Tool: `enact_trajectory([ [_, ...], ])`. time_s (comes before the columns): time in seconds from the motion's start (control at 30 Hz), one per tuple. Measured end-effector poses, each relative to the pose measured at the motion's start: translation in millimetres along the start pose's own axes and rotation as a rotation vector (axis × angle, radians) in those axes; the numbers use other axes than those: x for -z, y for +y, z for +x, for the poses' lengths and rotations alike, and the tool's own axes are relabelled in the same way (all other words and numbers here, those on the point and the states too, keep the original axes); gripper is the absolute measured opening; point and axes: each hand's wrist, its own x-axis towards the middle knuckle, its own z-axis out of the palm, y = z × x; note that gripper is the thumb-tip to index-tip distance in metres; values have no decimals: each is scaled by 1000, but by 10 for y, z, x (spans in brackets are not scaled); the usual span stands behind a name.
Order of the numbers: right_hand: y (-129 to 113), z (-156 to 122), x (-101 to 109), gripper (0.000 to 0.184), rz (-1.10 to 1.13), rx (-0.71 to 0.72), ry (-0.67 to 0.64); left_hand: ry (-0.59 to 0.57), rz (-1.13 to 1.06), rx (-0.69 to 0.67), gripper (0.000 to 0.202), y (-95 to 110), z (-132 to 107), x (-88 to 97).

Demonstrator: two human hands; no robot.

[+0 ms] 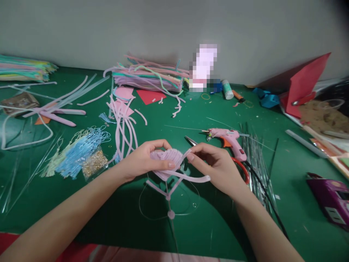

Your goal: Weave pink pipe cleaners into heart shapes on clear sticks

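My left hand is closed around a coiled pink pipe-cleaner piece, its thumb pressed over the front. Between the thumb and fingers of my right hand is the end of a pink pipe cleaner that runs up from the coil. Another loose pipe-cleaner end sticks out to the right below it. Under the coil, a thin stem bears V-shaped pink strips and a small pink ball. A thin clear loop hangs around the stem.
Right of my hands lie a pink glue gun, red-handled scissors, thin wires and a purple box. Tassels, a bag of gold beads and loose pipe cleaners are left. Pipe-cleaner bundles line the wall.
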Motion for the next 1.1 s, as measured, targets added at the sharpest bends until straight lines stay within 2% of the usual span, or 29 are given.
enact_trajectory([
  [0.67, -35, -16, -46, 9, -60, 64, 94, 2, 135, -12, 34, 2, 11, -7],
  [0.9, -26, -23, -71, 6, -93, 105, 95, 17, 322, -73, 30, 22, 22, -5],
  [1.0, -16, -35, -80, 4, -151, 151, 94, 27, 380, -73, 30, 2, 27, 6],
  [1.1, -19, -48, -91, 7, -236, 284, 104, 34, 375, -56, 32, -27, 31, 16],
])
